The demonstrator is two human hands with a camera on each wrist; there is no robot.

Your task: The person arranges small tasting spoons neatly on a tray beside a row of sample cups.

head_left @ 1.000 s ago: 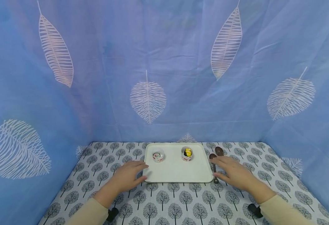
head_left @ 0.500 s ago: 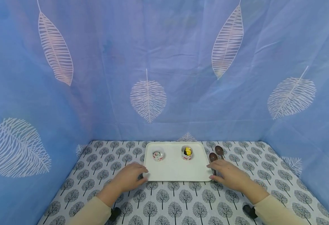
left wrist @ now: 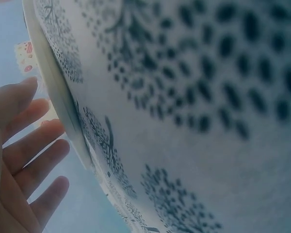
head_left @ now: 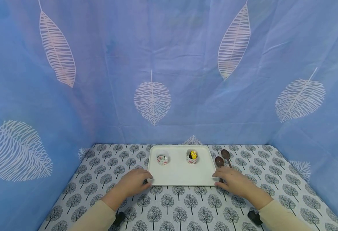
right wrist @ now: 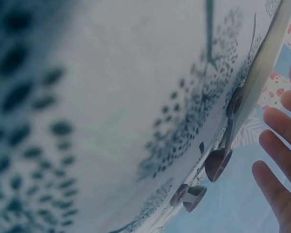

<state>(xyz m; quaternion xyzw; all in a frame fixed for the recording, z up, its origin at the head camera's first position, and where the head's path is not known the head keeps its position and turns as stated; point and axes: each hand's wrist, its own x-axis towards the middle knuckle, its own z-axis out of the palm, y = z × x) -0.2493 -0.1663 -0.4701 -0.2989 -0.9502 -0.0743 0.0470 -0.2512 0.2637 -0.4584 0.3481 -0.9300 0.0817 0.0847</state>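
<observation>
A pale rectangular tray [head_left: 183,175] lies on the table and carries two small patterned paper cups. Something whitish and rolled-looking sits in the left cup [head_left: 162,159], while the right cup [head_left: 192,158] contains yellow and black pieces. My left hand [head_left: 132,183] is at the tray's front left corner, its fingers [left wrist: 41,167] loosely spread by the rim in the left wrist view. At the front right corner is my right hand [head_left: 233,182], its fingers [right wrist: 280,149] extended and parted. Contact with the rim cannot be made out for either hand.
Two dark brown spoons lie right of the tray: the nearer spoon [head_left: 219,161] is partly hidden by my right hand, and the farther spoon [head_left: 225,154] lies behind it. A tree-print cloth [head_left: 179,205] covers the table. Blue leaf-print curtains [head_left: 186,96] enclose the back and sides.
Both hands have come slightly inward to the tray's front corners. The right hand has moved down and left, uncovering more of the spoons' upper parts. Tray and cups look unmoved.
</observation>
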